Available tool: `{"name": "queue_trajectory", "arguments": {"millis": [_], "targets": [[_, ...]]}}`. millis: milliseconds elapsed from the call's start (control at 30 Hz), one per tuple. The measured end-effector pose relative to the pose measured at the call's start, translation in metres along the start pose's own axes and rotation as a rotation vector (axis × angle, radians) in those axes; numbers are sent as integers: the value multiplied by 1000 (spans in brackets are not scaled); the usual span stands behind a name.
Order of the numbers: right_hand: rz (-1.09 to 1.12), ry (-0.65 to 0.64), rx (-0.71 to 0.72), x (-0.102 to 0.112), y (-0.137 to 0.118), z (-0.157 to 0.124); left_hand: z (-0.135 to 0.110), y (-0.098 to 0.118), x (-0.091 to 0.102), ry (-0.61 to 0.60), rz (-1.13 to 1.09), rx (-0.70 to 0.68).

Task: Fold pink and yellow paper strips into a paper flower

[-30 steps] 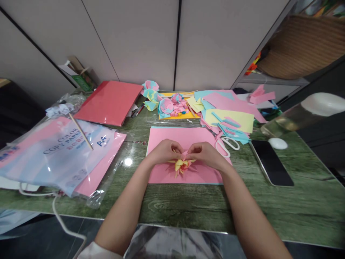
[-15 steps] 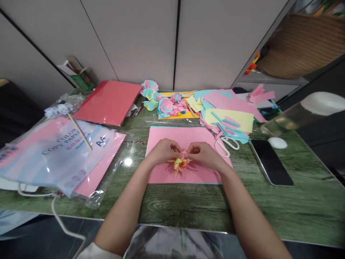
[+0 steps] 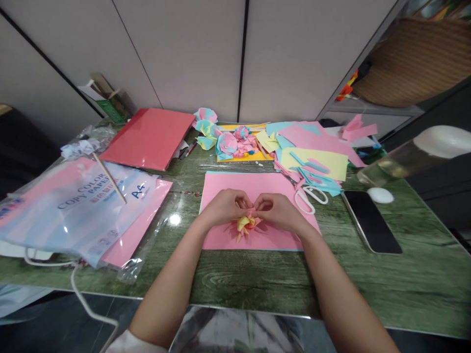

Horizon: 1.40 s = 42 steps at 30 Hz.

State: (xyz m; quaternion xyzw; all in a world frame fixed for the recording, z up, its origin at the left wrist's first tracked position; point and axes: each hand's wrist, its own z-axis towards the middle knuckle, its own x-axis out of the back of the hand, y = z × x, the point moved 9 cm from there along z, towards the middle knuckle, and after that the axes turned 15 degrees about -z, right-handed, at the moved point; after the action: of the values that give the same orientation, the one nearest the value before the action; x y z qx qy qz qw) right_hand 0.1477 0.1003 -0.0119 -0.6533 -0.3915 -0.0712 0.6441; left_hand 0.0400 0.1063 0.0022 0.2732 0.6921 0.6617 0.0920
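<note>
My left hand (image 3: 224,208) and my right hand (image 3: 278,211) meet over a pink paper sheet (image 3: 253,189) at the middle of the green table (image 3: 257,279). Both pinch a small folded paper flower (image 3: 246,224) of pink and yellow strips. Its points stick out below my fingers, and its top is hidden by my fingertips. White-handled scissors (image 3: 309,197) lie just right of my right hand.
A bag of A4 coloured paper (image 3: 73,206) with a wooden stick (image 3: 109,177) on it lies left. A red folder (image 3: 149,138), finished paper flowers (image 3: 228,139) and loose coloured sheets (image 3: 312,152) sit behind. A dark phone (image 3: 370,220) and a bottle (image 3: 408,157) are right.
My hands have closed in slightly around the paper flower, which now shows less spread below my fingers. Nothing else on the table moved.
</note>
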Motion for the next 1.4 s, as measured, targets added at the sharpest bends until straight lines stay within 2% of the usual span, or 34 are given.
{"name": "queue_trajectory", "arguments": {"millis": [167,233,333,433,533,633,767,800,933,1067,1267,1400], "targets": [[7,37,-9,4,-3,0,3,-2,2,15,-21,-13],[14,95,-10,9,-3,1,5,0,11,108,-94,-41],[4,278,-25,26,-1,0,3,-4,26,294,-334,-14],[-54,529,-40,48,-1,-8,4,-9,15,245,-535,85],[-132,699,-4,58,-9,-17,5,-6,5,238,-554,68],[-194,781,81,59,-21,-24,4,-4,7,403,-565,-33],[-299,888,156,56,-31,-33,-5,-1,8,627,-438,-114],[-327,913,172,56,-33,-35,-7,1,7,651,-409,-132],[-389,937,231,52,-38,-38,-13,11,3,673,-362,-175],[-363,940,222,55,-38,-39,-11,12,5,651,-393,-199],[-272,745,152,52,-29,-26,-9,12,10,656,-372,-229],[-341,758,179,50,-31,-27,-11,16,9,645,-342,-238]]}}
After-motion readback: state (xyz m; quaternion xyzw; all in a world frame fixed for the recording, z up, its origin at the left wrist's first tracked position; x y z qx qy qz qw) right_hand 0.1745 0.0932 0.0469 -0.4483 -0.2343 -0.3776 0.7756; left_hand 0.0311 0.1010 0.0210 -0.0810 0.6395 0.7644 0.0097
